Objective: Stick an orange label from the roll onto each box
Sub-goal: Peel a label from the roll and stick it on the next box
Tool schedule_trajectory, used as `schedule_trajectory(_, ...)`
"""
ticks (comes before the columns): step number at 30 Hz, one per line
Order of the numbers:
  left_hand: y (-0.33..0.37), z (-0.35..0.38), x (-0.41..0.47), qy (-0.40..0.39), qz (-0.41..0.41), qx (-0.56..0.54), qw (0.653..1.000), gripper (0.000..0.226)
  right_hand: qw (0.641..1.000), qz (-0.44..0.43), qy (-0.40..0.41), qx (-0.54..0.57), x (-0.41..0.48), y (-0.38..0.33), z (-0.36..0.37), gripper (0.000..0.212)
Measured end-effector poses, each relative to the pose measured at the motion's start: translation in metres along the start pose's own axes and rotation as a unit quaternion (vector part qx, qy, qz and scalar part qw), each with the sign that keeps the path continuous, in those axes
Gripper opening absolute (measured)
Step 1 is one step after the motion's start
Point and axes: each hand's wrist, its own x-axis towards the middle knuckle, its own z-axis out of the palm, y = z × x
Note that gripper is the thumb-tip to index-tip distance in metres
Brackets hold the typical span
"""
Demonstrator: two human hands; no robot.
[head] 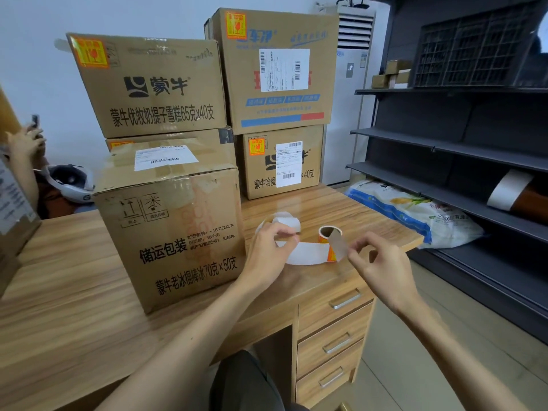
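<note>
A small roll of orange labels (326, 234) stands on the wooden desk (341, 209), its white backing strip (308, 253) trailing left. My left hand (271, 250) pinches that strip near its curled end. My right hand (376, 256) pinches a label (338, 244) peeled up from the strip, its grey back facing me. The nearest cardboard box (172, 221) stands left of my hands with no orange label on the faces I see. Behind it, the stacked boxes (148, 84) (275, 69) (281, 161) each carry an orange label in the upper left corner.
Dark metal shelving (459, 137) fills the right side, with a printed sack (415, 212) at its foot. Desk drawers (335, 336) sit under my right arm. Another person's hand holding a phone (29, 134) and a helmet (69, 182) are at the far left.
</note>
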Motion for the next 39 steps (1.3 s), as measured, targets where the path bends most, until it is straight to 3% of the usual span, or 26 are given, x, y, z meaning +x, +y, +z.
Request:
schedule_trajectory(5,0.016,-0.016,-0.016,-0.022,-0.032,-0.081,0.996,0.016,0.988,-0.116,0.040,-0.096,-0.012,-0.033,0.030,0.013)
schedule_trajectory(11,0.017,-0.043,-0.034,0.017,-0.024,-0.106,0.994,0.012,0.939,-0.273,0.076,-0.196,-0.023,-0.066,0.064,0.017)
schedule_trajectory(18,0.008,-0.091,-0.051,0.064,-0.014,-0.043,0.997,0.010,0.923,-0.342,0.091,-0.154,-0.030,-0.100,0.082,0.017)
schedule_trajectory(25,-0.001,-0.168,-0.075,0.105,0.018,0.031,0.994,0.009,0.972,-0.215,0.007,0.091,-0.014,-0.134,0.095,0.017)
schedule_trajectory(31,0.003,-0.220,-0.095,0.119,0.010,0.030,0.992,0.003,0.943,-0.173,-0.125,0.257,0.002,-0.172,0.120,0.004)
schedule_trajectory(39,0.011,-0.244,-0.095,0.149,-0.001,0.045,0.988,0.005,0.925,-0.155,-0.159,0.309,0.014,-0.203,0.141,0.007)
